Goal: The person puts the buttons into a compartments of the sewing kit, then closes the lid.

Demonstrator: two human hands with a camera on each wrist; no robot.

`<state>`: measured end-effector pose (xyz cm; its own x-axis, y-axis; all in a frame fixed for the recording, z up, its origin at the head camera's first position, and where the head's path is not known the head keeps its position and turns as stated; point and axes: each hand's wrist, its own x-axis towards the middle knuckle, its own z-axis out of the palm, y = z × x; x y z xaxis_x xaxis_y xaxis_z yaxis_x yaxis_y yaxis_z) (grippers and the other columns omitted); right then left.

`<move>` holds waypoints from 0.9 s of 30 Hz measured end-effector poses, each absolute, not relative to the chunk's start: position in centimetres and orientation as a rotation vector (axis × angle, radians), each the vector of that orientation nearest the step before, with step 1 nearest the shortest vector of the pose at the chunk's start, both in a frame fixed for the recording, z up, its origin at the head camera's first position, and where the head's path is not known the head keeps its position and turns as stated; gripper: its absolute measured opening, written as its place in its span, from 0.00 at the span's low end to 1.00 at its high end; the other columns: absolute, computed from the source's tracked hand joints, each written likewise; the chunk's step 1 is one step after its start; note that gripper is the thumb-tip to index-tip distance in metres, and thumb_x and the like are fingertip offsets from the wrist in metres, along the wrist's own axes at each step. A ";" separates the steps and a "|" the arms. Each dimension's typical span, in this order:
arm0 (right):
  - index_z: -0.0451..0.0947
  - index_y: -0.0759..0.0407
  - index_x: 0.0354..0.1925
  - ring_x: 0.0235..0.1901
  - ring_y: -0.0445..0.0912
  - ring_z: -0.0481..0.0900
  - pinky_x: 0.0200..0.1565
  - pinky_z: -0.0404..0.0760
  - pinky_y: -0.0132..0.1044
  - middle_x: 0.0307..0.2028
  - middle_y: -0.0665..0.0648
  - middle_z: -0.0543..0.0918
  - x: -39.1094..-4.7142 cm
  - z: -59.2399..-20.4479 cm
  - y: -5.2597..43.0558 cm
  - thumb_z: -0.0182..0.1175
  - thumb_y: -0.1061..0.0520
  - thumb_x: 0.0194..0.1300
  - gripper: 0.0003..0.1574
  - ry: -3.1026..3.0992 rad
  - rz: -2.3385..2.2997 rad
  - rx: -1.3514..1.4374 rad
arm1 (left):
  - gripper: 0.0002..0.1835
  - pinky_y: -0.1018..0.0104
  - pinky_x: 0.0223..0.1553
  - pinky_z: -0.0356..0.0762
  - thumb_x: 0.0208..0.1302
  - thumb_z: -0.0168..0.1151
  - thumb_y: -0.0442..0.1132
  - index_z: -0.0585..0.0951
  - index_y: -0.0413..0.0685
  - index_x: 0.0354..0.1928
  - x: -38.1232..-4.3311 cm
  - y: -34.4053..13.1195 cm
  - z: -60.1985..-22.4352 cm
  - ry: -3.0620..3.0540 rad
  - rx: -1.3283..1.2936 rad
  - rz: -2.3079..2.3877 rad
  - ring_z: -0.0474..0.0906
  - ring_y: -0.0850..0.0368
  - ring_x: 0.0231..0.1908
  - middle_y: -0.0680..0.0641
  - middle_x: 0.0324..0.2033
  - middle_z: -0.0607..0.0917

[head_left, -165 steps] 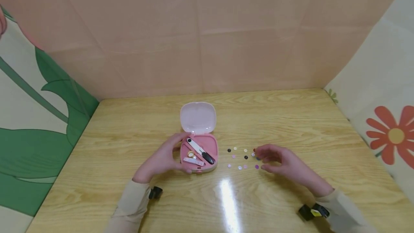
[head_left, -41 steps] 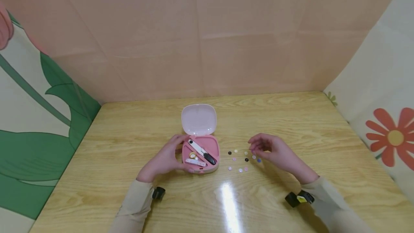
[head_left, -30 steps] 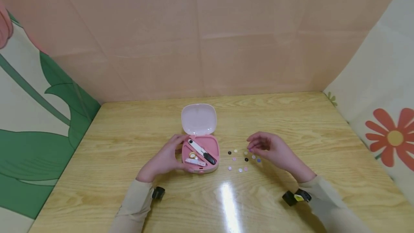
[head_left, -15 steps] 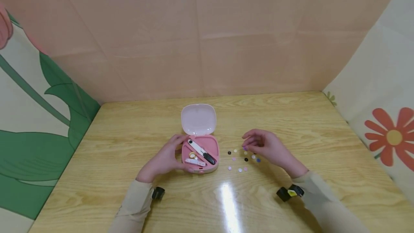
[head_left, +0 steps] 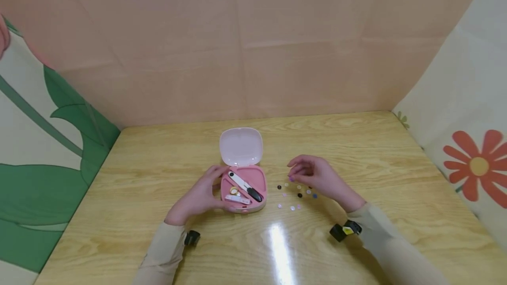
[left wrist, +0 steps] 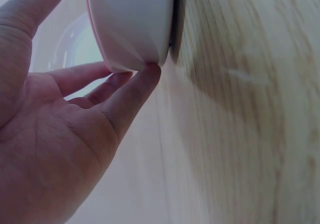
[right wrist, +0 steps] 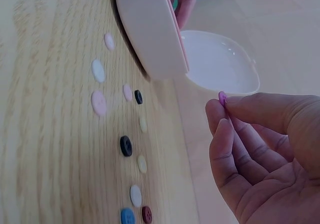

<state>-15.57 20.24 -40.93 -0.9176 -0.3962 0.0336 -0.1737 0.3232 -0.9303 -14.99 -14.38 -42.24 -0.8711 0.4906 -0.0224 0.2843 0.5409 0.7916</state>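
Note:
My left hand [head_left: 202, 195] holds the left side of an open pink sewing box [head_left: 259, 177], thumb at its front and fingers at its back. In the left wrist view the fingertips touch the box's pale wall [left wrist: 132, 29]. Inside lie thread snips [head_left: 245, 186] with a black end, a rolled measuring tape or similar white strip [head_left: 237, 199], and a small gold-rimmed round thing [head_left: 234, 191]. Between thumb and forefinger my right hand [head_left: 322, 181] pinches a purple button [right wrist: 222, 98], raised above the table to the right of the box.
Several loose buttons lie right of the box, among them a black button [right wrist: 126, 146], a blue button [right wrist: 127, 216], a dark red button [right wrist: 146, 214] and a pink button [right wrist: 99, 103]. The raised lid [head_left: 241, 146] leans back behind the box on the wooden table [head_left: 158, 153].
The right hand has taken up the purple button from the table and carried it left toward the box. My left hand has stayed on the box.

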 end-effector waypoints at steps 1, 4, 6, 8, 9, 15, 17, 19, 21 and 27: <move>0.73 0.72 0.51 0.37 0.50 0.83 0.40 0.85 0.41 0.37 0.61 0.83 -15.6 -41.0 20.1 0.63 0.69 0.60 0.19 2.382 -1.643 -0.530 | 0.57 0.50 0.67 0.57 0.35 0.81 0.55 0.63 0.57 0.71 -14.9 -14.4 -42.2 2.539 0.646 1.236 0.60 0.55 0.63 0.55 0.60 0.66; 0.73 0.73 0.50 0.37 0.51 0.83 0.39 0.84 0.39 0.36 0.61 0.83 -15.8 -41.0 19.8 0.63 0.69 0.60 0.19 2.368 -1.652 -0.548 | 0.57 0.49 0.67 0.57 0.35 0.81 0.55 0.63 0.56 0.71 -14.9 -14.4 -42.2 2.530 0.647 1.247 0.60 0.54 0.63 0.54 0.60 0.67; 0.73 0.72 0.50 0.36 0.51 0.83 0.39 0.84 0.39 0.36 0.61 0.83 -15.9 -41.0 19.5 0.63 0.69 0.60 0.19 2.370 -1.651 -0.549 | 0.57 0.49 0.67 0.57 0.35 0.81 0.55 0.63 0.56 0.71 -14.8 -14.4 -42.2 2.529 0.647 1.250 0.60 0.54 0.63 0.53 0.60 0.67; 0.74 0.72 0.50 0.36 0.51 0.83 0.39 0.84 0.41 0.36 0.60 0.83 -16.0 -41.0 19.3 0.64 0.69 0.60 0.19 2.366 -1.648 -0.551 | 0.57 0.49 0.67 0.56 0.34 0.81 0.55 0.63 0.56 0.71 -14.8 -14.3 -42.1 2.532 0.648 1.251 0.60 0.54 0.63 0.53 0.60 0.67; 0.74 0.72 0.50 0.36 0.51 0.83 0.40 0.84 0.42 0.36 0.60 0.83 -16.0 -40.9 19.1 0.64 0.69 0.60 0.19 2.363 -1.647 -0.552 | 0.57 0.49 0.67 0.56 0.34 0.80 0.56 0.63 0.56 0.71 -14.8 -14.3 -42.1 2.537 0.646 1.244 0.60 0.54 0.63 0.54 0.60 0.67; 0.73 0.72 0.49 0.36 0.51 0.83 0.40 0.84 0.41 0.36 0.60 0.83 -16.2 -40.8 18.1 0.64 0.68 0.59 0.20 2.345 -1.645 -0.563 | 0.58 0.50 0.67 0.57 0.34 0.80 0.57 0.63 0.56 0.71 -14.8 -14.3 -42.3 2.542 0.642 1.232 0.60 0.55 0.64 0.55 0.61 0.66; 0.74 0.73 0.49 0.36 0.51 0.83 0.40 0.84 0.39 0.36 0.60 0.83 -16.3 -40.9 17.7 0.65 0.68 0.59 0.20 2.346 -1.644 -0.570 | 0.58 0.50 0.67 0.57 0.34 0.80 0.57 0.62 0.57 0.71 -14.9 -14.3 -42.3 2.548 0.641 1.226 0.60 0.55 0.64 0.56 0.61 0.66; 0.74 0.72 0.49 0.36 0.51 0.83 0.40 0.84 0.38 0.36 0.60 0.83 -16.4 -40.9 17.4 0.65 0.68 0.59 0.20 2.348 -1.639 -0.577 | 0.58 0.50 0.67 0.57 0.34 0.80 0.58 0.62 0.58 0.71 -14.9 -14.3 -42.4 2.553 0.641 1.222 0.60 0.55 0.64 0.56 0.61 0.66; 0.74 0.72 0.49 0.36 0.50 0.83 0.39 0.84 0.37 0.36 0.60 0.83 -16.6 -41.0 17.0 0.65 0.68 0.59 0.20 2.341 -1.641 -0.580 | 0.58 0.50 0.67 0.57 0.34 0.80 0.58 0.62 0.57 0.71 -15.0 -14.3 -42.5 2.556 0.646 1.221 0.59 0.55 0.64 0.56 0.61 0.66; 0.73 0.73 0.50 0.38 0.51 0.83 0.41 0.84 0.40 0.37 0.61 0.83 -17.1 -41.5 16.1 0.64 0.69 0.59 0.20 2.271 -1.699 -0.568 | 0.57 0.49 0.67 0.57 0.34 0.80 0.56 0.63 0.55 0.71 -14.9 -14.3 -42.5 2.558 0.666 1.228 0.60 0.54 0.64 0.55 0.61 0.66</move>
<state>-17.13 16.12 -41.49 -0.8930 -0.4489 0.0334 -0.1588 0.2447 -0.9565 -14.95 -14.31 -42.53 -0.8713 0.4907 -0.0078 0.3009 0.5468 0.7814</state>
